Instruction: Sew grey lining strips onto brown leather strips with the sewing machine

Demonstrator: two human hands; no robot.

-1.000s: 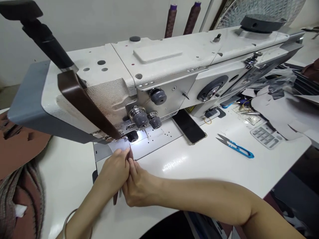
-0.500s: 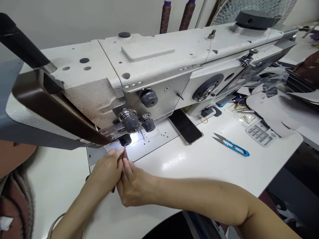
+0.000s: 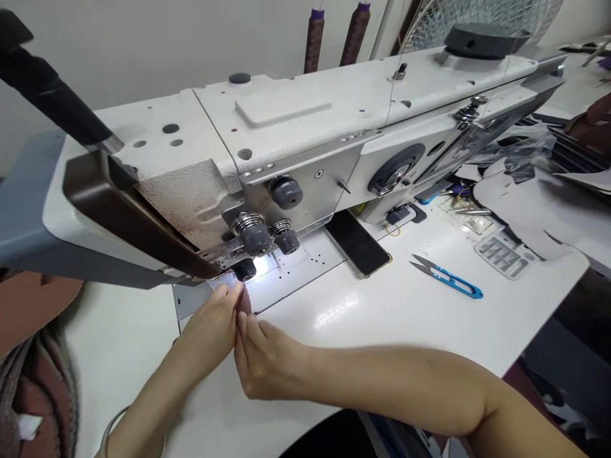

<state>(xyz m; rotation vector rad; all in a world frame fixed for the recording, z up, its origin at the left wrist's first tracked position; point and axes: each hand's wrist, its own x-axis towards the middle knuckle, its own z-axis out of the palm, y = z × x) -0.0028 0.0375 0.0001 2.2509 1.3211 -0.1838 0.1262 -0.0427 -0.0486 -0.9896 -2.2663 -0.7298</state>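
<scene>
A white sewing machine (image 3: 286, 127) stands across the view, its lamp lighting the metal plate below the head. Close to the needle area, my left hand (image 3: 216, 321) is closed, thumb and fingers pinching a small piece of brown fabric (image 3: 244, 300) with a pale side. Just nearer to me, my right hand (image 3: 267, 359) pinches the near end of the same fabric between thumb and fingertips. The machine head hides the needle and presser foot, and my hands cover much of the fabric.
On the white table lie a black phone (image 3: 359, 244) and blue thread snips (image 3: 449, 277). Brown fabric pieces (image 3: 41, 381) are stacked at the left. Pale cut pieces (image 3: 513, 203) lie at the right. Two brown thread spools (image 3: 356, 35) and a fan (image 3: 482, 22) stand behind.
My right hand has drawn slightly away from my left, so more brown fabric shows between them. The whole view has shifted a little.
</scene>
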